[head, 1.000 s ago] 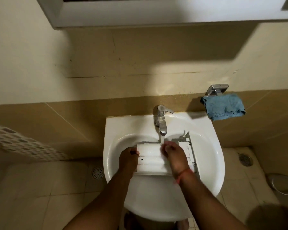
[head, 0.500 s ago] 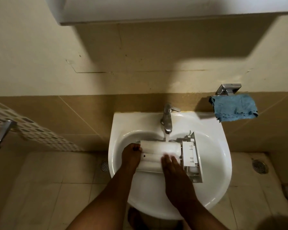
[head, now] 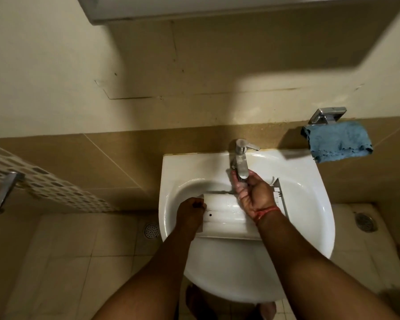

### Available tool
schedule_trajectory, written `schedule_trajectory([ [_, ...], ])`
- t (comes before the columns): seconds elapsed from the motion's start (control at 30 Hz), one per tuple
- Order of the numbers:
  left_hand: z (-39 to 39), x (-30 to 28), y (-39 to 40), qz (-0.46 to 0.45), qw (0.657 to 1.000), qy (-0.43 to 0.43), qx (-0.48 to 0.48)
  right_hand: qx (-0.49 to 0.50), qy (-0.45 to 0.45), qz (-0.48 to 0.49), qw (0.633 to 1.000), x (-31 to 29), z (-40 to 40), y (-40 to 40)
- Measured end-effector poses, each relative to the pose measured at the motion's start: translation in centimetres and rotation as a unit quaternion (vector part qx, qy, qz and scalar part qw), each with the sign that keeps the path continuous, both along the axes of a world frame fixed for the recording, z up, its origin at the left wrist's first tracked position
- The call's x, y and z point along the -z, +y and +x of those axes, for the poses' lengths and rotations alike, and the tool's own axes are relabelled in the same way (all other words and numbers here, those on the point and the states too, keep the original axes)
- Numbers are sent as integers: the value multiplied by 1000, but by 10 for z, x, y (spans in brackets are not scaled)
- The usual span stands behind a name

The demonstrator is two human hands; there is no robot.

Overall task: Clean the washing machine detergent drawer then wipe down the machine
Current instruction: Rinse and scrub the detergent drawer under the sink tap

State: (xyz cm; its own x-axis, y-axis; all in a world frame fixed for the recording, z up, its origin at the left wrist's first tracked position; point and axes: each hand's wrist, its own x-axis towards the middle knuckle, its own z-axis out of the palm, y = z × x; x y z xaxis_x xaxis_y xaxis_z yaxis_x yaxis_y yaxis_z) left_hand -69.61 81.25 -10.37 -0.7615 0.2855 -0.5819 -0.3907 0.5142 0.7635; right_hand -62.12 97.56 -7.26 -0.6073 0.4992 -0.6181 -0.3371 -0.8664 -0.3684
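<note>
The right hand [head: 252,190] has lifted off the drawer [head: 226,218] since half a second ago and now cups palm-up under the tap [head: 240,160] spout, fingers loosely spread and wet. The left hand [head: 191,214] grips the drawer's left end, fingers curled round it. The white drawer lies across the sink [head: 310,204] bowl. No lettering is readable anywhere. A blue cloth [head: 337,142] hangs on the wall, right.

I note glossy white ceramic sink [head: 298,181], shiny metal tap [head: 240,158], wet white plastic drawer [head: 226,218], fuzzy blue cloth [head: 337,142].
</note>
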Motion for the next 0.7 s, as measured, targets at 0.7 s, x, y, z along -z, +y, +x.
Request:
schedule_trajectory([
  [0.7, -2, -2, 1, -46, 996, 63, 53, -182, -459, 752, 438, -9, 129, -67],
])
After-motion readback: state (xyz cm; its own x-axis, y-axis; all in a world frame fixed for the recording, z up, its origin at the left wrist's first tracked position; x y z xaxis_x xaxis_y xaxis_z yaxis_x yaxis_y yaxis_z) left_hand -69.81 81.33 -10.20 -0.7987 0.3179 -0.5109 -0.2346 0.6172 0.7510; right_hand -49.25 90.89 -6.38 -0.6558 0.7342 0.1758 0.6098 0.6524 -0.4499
